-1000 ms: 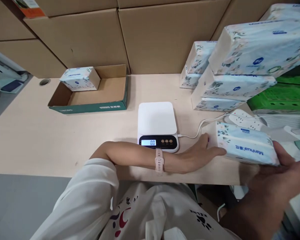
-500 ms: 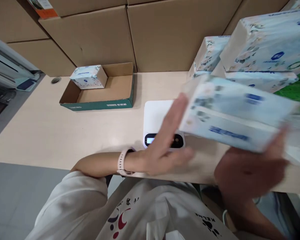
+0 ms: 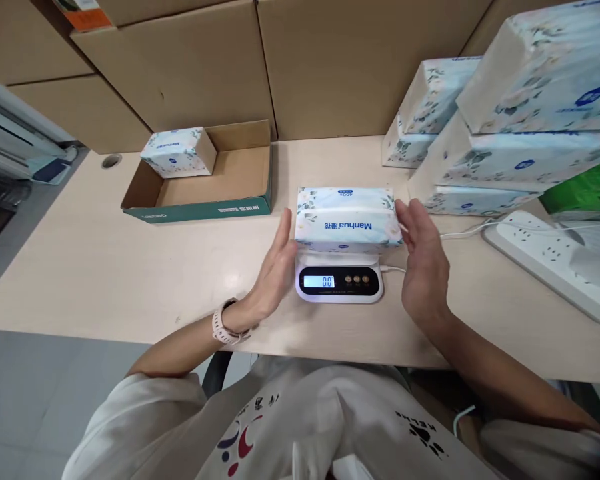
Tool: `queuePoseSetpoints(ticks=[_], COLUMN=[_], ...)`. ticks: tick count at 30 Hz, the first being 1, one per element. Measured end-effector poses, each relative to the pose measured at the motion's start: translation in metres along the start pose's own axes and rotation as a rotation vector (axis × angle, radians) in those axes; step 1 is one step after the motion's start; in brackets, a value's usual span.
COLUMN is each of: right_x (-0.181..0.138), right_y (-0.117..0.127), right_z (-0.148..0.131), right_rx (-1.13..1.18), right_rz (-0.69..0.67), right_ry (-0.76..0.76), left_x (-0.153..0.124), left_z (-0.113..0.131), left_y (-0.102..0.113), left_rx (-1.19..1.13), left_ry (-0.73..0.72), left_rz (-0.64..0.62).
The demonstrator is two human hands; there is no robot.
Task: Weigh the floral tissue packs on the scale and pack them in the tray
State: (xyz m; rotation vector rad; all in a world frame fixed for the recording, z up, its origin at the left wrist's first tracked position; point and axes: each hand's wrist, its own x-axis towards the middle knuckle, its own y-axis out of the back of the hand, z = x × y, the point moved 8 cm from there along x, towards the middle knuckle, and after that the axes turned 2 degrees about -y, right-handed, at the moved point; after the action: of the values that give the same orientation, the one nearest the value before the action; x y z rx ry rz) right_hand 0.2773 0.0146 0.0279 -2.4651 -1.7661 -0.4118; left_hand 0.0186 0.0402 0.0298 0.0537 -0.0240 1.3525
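A floral tissue pack (image 3: 347, 225) is at the white digital scale (image 3: 339, 297), covering most of its plate; I cannot tell whether its weight rests there. The lit display reads 0.0. My left hand (image 3: 273, 273), wearing a pink-strapped watch, is at the pack's left end with fingers straight. At the right end, my right hand (image 3: 424, 263) presses its fingers against the wrapper. The pack is held between the two hands.
A shallow cardboard box (image 3: 200, 208) with one tissue pack (image 3: 180, 153) inside stands at the back left. Stacked tissue packs (image 3: 525, 157) are at the right, near a white power strip (image 3: 550, 260) and a cable. Large cartons (image 3: 180, 73) line the back.
The tissue pack has moved left from the right side to over the scale and is now level. My left hand has shifted left to its left end; my right hand has come in at its right.
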Motion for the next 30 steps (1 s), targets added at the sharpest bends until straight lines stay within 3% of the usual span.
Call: queuePoseSetpoints(ticks=[4, 9, 17, 30], right_x=[0.004, 0.007, 0.007, 0.005], right_y=[0.018, 0.020, 0.016, 0.016], right_z=[0.005, 0.013, 0.018, 0.017], right_rx=[0.061, 0.095, 0.163, 0.150], right_rz=[0.226, 0.221, 0.175, 0.159], right_ry=[0.107, 0.031, -0.037, -0.070], left_x=[0.011, 0.016, 0.011, 0.010], left_z=[-0.028, -0.045, -0.040, -0.037], left_y=[0.034, 0.060, 0.045, 0.046], left_rx=[-0.136, -0.230, -0.170, -0.133], left_ry=[0.040, 0.062, 0.073, 0.051], left_rz=[0.223, 0.359, 0.237, 0.243])
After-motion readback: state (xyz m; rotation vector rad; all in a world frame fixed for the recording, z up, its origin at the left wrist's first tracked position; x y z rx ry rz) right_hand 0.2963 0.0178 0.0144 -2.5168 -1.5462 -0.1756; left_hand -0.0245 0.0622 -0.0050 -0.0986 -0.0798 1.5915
